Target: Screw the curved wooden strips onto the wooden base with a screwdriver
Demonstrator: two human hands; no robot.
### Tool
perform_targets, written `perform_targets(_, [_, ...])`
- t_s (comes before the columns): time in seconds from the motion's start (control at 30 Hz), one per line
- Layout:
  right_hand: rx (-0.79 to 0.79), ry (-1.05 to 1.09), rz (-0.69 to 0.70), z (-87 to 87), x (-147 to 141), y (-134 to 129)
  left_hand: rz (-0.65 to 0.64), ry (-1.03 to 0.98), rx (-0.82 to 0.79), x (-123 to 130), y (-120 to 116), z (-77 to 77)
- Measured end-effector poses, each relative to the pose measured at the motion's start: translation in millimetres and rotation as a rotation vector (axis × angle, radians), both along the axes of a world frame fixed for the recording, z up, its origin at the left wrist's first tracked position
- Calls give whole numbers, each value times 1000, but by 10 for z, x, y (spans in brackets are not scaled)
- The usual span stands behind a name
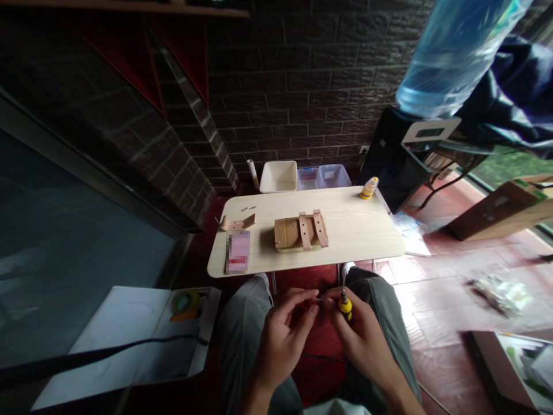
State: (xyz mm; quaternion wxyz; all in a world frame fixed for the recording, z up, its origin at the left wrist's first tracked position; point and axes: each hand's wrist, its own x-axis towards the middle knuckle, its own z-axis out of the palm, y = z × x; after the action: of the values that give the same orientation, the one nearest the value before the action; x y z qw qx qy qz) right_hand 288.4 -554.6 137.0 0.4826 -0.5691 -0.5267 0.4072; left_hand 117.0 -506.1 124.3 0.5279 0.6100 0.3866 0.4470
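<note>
Both of my hands are above my lap, in front of the table's near edge. My right hand point(360, 331) is closed around a yellow and black screwdriver point(345, 306), whose metal tip points up. Close beside it, my left hand point(287, 328) pinches a small thin piece point(320, 299), too small to name, between thumb and fingers. On the pale table point(259, 253) lies a wooden assembly point(287, 232) with two curved slats across its right part. A smaller wooden piece point(237, 223) and small metal bits point(248, 208) lie at the left.
A blurred pink item point(238, 252) lies at the table's left, and a yellow-based bottle point(368, 188) stands at the back right. Bins point(279, 176) sit behind the table. A water dispenser point(391, 155), a cardboard box point(496, 210) and an open white box point(129, 328) surround it.
</note>
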Motion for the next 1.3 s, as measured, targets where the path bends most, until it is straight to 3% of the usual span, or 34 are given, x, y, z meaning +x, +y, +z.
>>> perform_targets(0.2, [77,-131,125,114,60,-159,14,10,-82,-89,-88,151])
perform_targets(0.43, [128,-216,147,113,34,-207,27,-62,-152,-97,-176,240])
perform_targets(0.6, [97,-232,125,165,33,-336,181,-349,-349,-81,-172,202])
perform_targets(0.7, [107,-243,156,206,1,-430,181,-547,-449,-67,-168,228])
perform_targets(0.8, [145,-285,168,256,-64,-472,172,-612,-518,-55,-192,282])
perform_targets(1.0, [246,-343,96,358,-121,-448,156,-603,-515,-56,-271,303])
perform_targets(1.3, [274,-364,67,377,-75,-496,149,-550,-453,-55,-302,354])
